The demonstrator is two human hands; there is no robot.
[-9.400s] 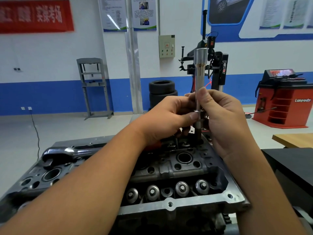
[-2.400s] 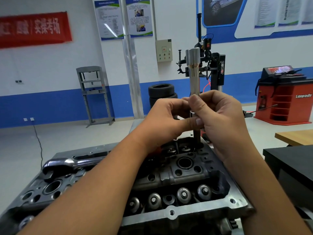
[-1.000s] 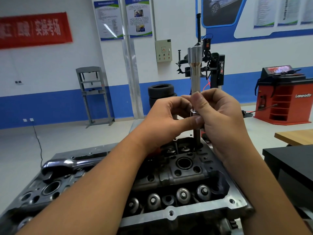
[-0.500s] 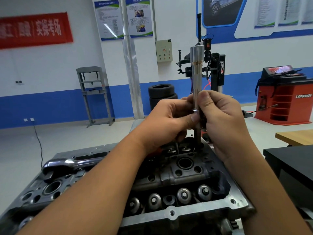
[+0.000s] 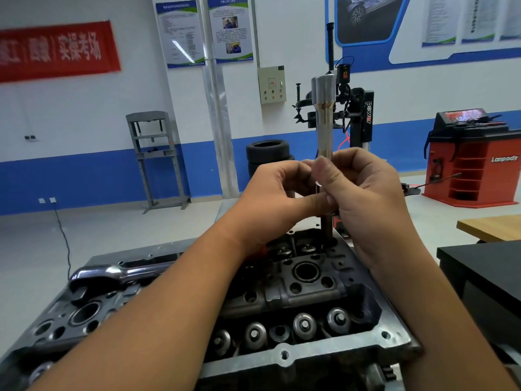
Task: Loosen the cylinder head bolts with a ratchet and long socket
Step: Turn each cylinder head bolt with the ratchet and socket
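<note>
Workshop bench: both hands' grip pinches upright long socket midway, over cylinder head.

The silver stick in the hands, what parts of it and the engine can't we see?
Head view:
- Socket: middle hidden by left hand and right hand.
- Bolt: out of sight down its hole.
- Ratchet: handle behind the left arm.
- Cylinder head: left end cut off.

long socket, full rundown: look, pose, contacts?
The long socket is a bright, steel-looking tube, with a wider collar on top and brownish staining just below. It stands upright at the far right of the cylinder head; a darker, thinner stem runs down into a hole there. The left hand and right hand pinch its lower shaft.
</note>
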